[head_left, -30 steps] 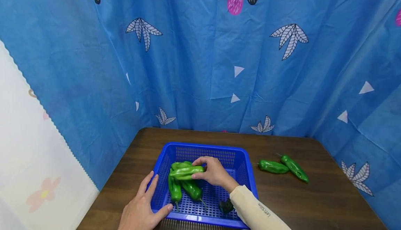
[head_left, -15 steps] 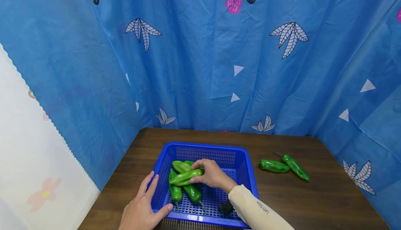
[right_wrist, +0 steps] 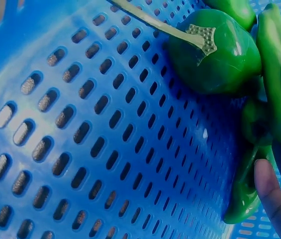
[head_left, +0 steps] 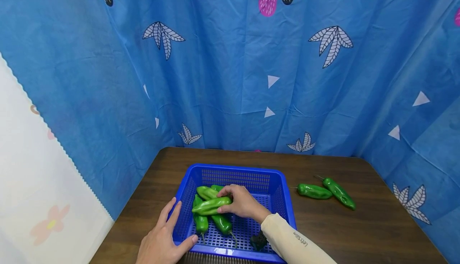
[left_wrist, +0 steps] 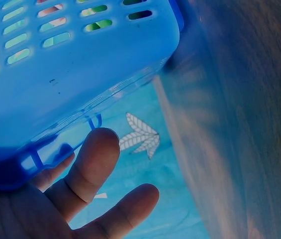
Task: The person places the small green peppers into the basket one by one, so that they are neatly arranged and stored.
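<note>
In the head view, my right hand (head_left: 242, 202) pinches a light green pepper (head_left: 210, 205) by its right end between thumb and fingers. This pepper lies across the other green peppers in a blue plastic basket (head_left: 237, 167). Beneath it, two darker peppers point their stems toward me, one with a thick rounded end (head_left: 221, 224). In the right wrist view, that stem-end pepper (right_wrist: 220, 59) sits beside the held one (right_wrist: 275, 59). My left hand (head_left: 161, 236) rests at the basket's front left corner, fingers spread along the left rim, thumb at the front rim.
Two green peppers lie on the wooden table (head_left: 359, 232) right of the basket, one (head_left: 314, 191) nearer it and one (head_left: 339, 193) slanting. A small dark object (head_left: 258, 240) shows by the right sleeve (head_left: 294, 240). A blue curtain (head_left: 230, 76) hangs behind the table.
My right hand has shifted slightly left and toward me, with the held pepper now lower and tilted over the others. My left hand has stayed in place.
</note>
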`<state>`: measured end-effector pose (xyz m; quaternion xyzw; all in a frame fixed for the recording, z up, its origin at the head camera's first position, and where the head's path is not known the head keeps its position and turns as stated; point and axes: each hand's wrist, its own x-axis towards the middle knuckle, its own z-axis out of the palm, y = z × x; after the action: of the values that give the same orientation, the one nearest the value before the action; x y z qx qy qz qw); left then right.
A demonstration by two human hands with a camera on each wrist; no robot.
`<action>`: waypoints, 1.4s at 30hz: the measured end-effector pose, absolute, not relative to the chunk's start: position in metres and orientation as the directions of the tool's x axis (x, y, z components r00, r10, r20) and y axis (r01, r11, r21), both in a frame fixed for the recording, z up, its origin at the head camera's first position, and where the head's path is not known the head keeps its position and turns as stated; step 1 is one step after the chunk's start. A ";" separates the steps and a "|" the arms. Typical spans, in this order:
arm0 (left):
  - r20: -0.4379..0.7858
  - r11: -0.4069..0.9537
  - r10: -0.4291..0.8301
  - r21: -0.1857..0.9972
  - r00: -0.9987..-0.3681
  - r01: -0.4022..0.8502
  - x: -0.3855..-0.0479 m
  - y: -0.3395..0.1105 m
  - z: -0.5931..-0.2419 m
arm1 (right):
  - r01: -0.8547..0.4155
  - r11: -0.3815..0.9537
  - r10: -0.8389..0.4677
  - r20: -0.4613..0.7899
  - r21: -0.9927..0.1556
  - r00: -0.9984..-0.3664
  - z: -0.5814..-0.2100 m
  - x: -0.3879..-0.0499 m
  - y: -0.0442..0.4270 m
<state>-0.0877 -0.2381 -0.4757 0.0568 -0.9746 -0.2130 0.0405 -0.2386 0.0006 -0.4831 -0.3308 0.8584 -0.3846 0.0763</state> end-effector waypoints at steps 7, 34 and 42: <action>0.042 0.901 -0.128 0.422 -0.991 -0.098 -0.088 -0.238 -0.474 | -0.487 0.481 -0.621 0.109 -0.729 -0.776 -0.481 -0.238 0.001; 0.024 0.905 -0.129 0.412 -0.991 -0.107 -0.089 -0.238 -0.473 | -0.426 0.497 -0.553 0.103 -0.756 -0.827 -0.468 -0.235 0.002; -0.014 0.906 -0.129 0.405 -0.991 -0.124 -0.090 -0.240 -0.472 | -0.417 0.449 -0.522 0.147 -0.790 -0.840 -0.458 -0.234 0.001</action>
<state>-0.0901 -0.2396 -0.4717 0.0649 -0.9762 -0.2069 0.0065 -0.2343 0.0009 -0.4577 -0.2766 0.8490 -0.4462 0.0591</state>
